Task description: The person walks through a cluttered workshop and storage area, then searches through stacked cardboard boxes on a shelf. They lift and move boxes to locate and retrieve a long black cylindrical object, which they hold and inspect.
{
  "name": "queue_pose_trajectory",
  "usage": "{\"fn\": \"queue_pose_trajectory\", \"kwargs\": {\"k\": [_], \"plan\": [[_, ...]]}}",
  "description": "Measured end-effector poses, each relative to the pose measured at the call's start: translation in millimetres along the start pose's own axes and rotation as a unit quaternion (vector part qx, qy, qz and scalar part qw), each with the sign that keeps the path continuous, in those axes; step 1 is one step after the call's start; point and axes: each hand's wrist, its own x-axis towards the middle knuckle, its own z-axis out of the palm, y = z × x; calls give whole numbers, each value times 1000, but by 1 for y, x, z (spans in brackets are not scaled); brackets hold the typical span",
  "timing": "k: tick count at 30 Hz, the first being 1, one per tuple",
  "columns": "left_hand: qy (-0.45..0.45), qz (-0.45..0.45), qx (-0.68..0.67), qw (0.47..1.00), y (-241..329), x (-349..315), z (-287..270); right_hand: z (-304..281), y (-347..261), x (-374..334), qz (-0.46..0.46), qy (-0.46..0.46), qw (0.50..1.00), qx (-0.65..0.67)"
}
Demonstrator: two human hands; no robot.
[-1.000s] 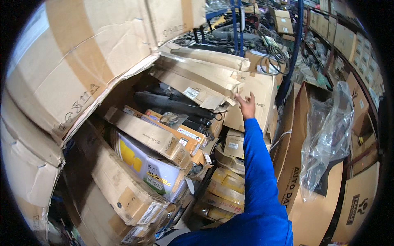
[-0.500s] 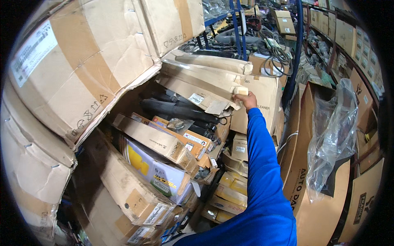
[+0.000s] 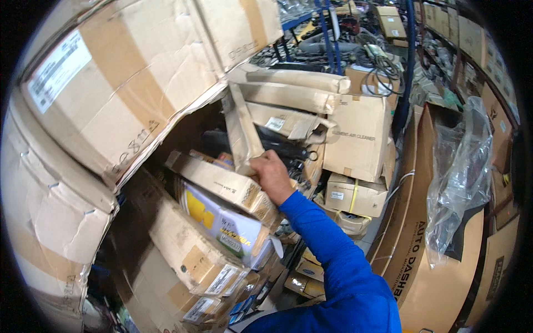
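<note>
A long, narrow cardboard box [image 3: 243,125] lies slantwise in the gap of the shelf, its near end in my right hand [image 3: 273,176]. The fingers are closed round that end. Beneath and beside it are black tubular parts [image 3: 272,143], one with a ring at its end, partly hidden by the box. To the left of my hand is another long cardboard box [image 3: 222,183], resting above a purple-and-white box with a yellow mark [image 3: 214,219]. Further long cardboard boxes [image 3: 294,97] lie side by side beyond the gap. My left hand is out of view.
Large taped cartons [image 3: 133,72] overhang the gap at the upper left. An air-cleaner carton [image 3: 356,139] stands to the right, above a smaller strapped box [image 3: 355,195]. Clear plastic wrapping [image 3: 458,177] hangs over a tall carton at the right. A blue rack post [image 3: 408,66] rises behind.
My right hand has moved left and closer with the narrow box, which now slants across the gap over the black parts. The view has shifted slightly.
</note>
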Motion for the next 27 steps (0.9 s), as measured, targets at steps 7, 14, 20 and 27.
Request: {"fn": "queue_pose_trajectory", "kwargs": {"k": [7, 14, 20, 27], "plan": [[-6, -7, 20, 1000, 4, 3, -1, -35, 11, -14, 126, -126, 981, -74], [-5, -36, -8, 999, -5, -8, 4, -88, 60, -9, 322, -212, 869, 312], [11, -27, -12, 999, -5, -4, 7, -102, 80, -26, 291, -175, 872, 353], [17, -4, -16, 1000, 0, 4, 2, -145, 92, 25, 278, -166, 879, 350]]}}
